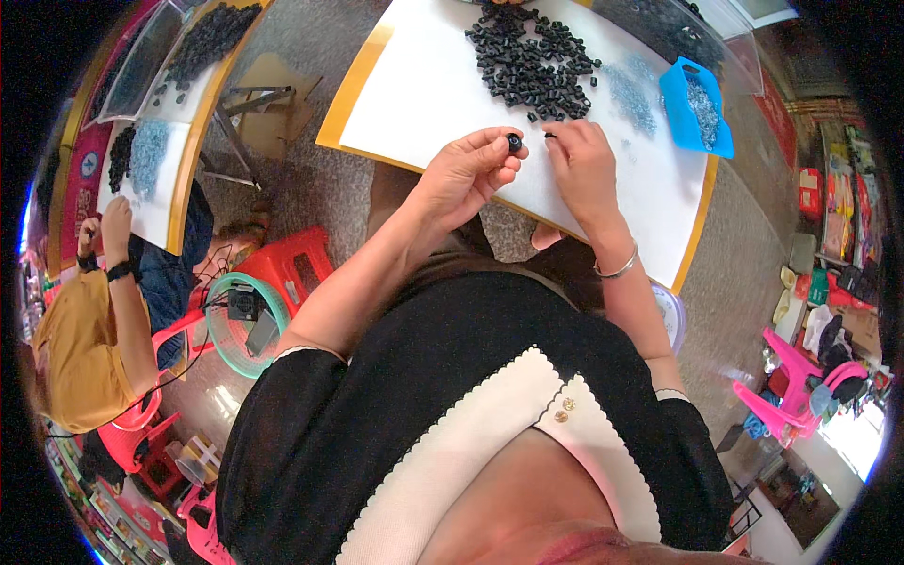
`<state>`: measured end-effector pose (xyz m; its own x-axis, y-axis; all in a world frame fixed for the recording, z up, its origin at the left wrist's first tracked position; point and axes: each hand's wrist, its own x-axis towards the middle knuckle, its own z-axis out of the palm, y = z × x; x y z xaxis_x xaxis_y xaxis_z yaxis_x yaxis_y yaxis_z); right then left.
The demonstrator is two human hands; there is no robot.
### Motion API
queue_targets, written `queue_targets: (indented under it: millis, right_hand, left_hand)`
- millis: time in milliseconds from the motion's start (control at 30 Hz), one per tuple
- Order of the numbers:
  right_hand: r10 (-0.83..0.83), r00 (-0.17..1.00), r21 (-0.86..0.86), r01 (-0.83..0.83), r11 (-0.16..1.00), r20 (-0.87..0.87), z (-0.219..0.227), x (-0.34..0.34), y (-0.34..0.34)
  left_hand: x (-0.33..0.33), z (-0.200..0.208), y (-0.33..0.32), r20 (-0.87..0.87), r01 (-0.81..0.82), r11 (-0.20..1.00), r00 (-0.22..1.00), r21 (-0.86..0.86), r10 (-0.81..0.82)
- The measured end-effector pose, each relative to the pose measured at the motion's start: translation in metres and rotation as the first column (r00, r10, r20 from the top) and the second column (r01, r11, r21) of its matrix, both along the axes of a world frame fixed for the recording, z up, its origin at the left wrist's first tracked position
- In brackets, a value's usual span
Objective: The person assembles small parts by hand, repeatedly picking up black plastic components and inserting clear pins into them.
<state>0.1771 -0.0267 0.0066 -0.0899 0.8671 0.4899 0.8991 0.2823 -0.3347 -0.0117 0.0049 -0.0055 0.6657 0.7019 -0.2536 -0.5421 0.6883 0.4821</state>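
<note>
My left hand (471,174) is closed over the near edge of the white-topped table. Between its thumb and forefinger it pinches a small round black plastic cap (514,142), its hollow end turned up. Just to the right, my right hand (582,174) is closed too, thumb against fingers, with a small black piece (549,136) at the tips, too small to tell its kind. The hands are close but apart. Beyond them lies a large heap of black caps (532,66). Right of the heap are scattered small clear bluish pieces (633,99).
A blue plastic basket (674,99) of the clear pieces stands at the table's right edge. To the left, another person (85,348) in a mustard top works at a similar table. Beside me are a red stool (287,268) and a green basket (221,325) holding a phone-like device.
</note>
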Motion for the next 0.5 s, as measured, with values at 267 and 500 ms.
queue_targets:
  millis: [267, 500]
  right_hand:
    - [-0.15, 0.292, -0.237, -0.293, 0.926, -0.944, 0.041, -0.009, -0.015]
    - [-0.154, 0.291, -0.239, -0.283, 0.929, -0.944, 0.044, -0.028, -0.022]
  left_hand:
    - [0.003, 0.001, -0.002, -0.021, -0.005, 1.0, 1.0, 0.017, 0.006]
    - [0.002, 0.006, -0.005, -0.006, -0.027, 0.995, 1.0, 0.101, 0.028]
